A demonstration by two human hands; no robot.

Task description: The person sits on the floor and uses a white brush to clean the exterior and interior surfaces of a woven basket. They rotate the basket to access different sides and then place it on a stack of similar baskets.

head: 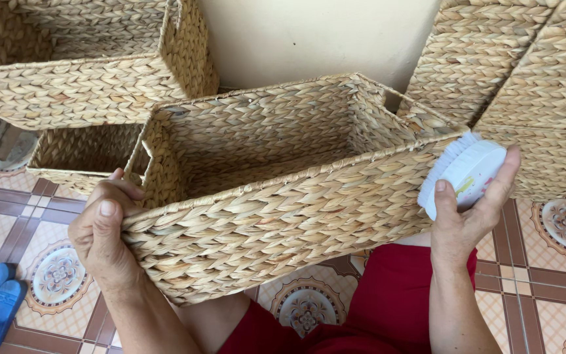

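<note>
Left hand (103, 233) low at left, thumb up and fingers curled in a closed grip, forearm bare, right hand (470, 210) raised at right, fingers wrapped shut, wrist upright, red-clad thighs below

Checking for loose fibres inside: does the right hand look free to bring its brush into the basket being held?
Probably yes. The right hand holds the white brush at the woven basket's open rim, nothing blocks the opening, and the left hand steadies the other end.
</note>
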